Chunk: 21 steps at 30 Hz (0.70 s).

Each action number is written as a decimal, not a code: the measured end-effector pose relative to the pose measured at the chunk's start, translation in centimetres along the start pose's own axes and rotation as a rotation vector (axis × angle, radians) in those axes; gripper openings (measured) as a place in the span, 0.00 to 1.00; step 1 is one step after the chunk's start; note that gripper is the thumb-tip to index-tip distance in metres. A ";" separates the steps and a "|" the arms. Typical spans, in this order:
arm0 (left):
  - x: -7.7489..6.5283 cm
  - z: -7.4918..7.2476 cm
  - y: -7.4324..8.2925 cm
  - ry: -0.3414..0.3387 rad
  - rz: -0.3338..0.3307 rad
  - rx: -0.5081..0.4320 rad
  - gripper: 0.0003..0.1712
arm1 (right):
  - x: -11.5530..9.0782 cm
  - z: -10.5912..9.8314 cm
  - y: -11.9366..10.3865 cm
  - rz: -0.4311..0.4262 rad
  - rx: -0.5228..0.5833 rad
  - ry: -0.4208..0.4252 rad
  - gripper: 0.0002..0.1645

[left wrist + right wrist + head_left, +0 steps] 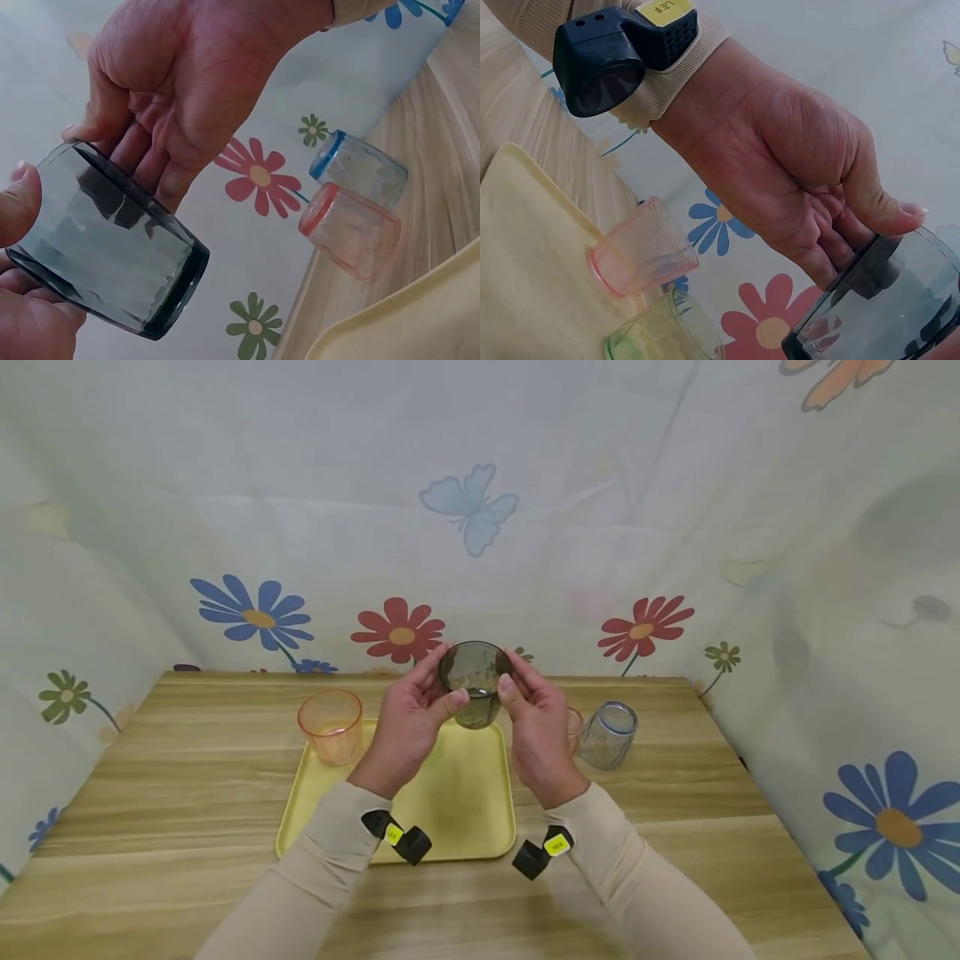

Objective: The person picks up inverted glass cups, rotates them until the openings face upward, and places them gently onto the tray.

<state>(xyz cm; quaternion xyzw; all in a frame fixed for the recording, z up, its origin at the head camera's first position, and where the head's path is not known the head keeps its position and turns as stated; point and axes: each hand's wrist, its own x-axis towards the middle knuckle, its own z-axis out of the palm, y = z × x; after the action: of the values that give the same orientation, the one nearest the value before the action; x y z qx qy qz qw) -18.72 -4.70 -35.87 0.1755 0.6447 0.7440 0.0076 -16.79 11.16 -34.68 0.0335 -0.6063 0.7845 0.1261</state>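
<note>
A: What are the hands doing, from the left?

B: A person's left hand (405, 731) curls round one side of a smoky grey cup (477, 681), thumb on the near side, fingers against the outer wall. The cup is held in the air between both hands, mouth up and leaning toward the person, above the far part of a yellow tray (465, 810). The right hand (538, 731) mirrors the grip, thumb near the rim, fingers bent against the opposite side.

A: And the surface?

B: An orange cup (331, 731) stands upright at the tray's far-left corner; the right wrist view shows a green cup (664, 330) beside it. The tray lies on a wood-grain table (675, 827). Off its right edge, a pink cup (352, 229) and a blue-tinted cup (607, 739) rest upside down, side by side.

A: The room?

B: A pale backdrop (337, 460) carries, left to right, a blue flower (260, 618), a red flower (401, 635), a light-blue butterfly (472, 510) and more blooms.
</note>
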 end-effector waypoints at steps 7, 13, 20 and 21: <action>0.3 0.2 -0.6 0.014 -0.027 -0.006 0.41 | 0.6 -0.4 0.7 0.034 -0.017 -0.008 0.28; 0.7 0.2 -1.7 0.016 -0.042 -0.003 0.42 | 1.2 -0.9 1.4 0.055 -0.038 -0.019 0.27; 1.1 0.3 -2.6 0.030 -0.056 0.019 0.42 | 1.6 -1.3 2.1 0.075 -0.039 -0.017 0.27; 1.1 0.3 -2.8 0.029 -0.055 0.023 0.42 | 1.7 -1.4 2.2 0.078 -0.041 -0.016 0.27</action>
<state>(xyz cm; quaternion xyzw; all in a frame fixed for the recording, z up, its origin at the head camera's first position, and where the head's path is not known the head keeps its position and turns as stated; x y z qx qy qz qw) -20.30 -3.67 -38.19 0.1471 0.6578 0.7385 0.0167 -18.79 12.23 -36.75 0.0136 -0.6241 0.7758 0.0914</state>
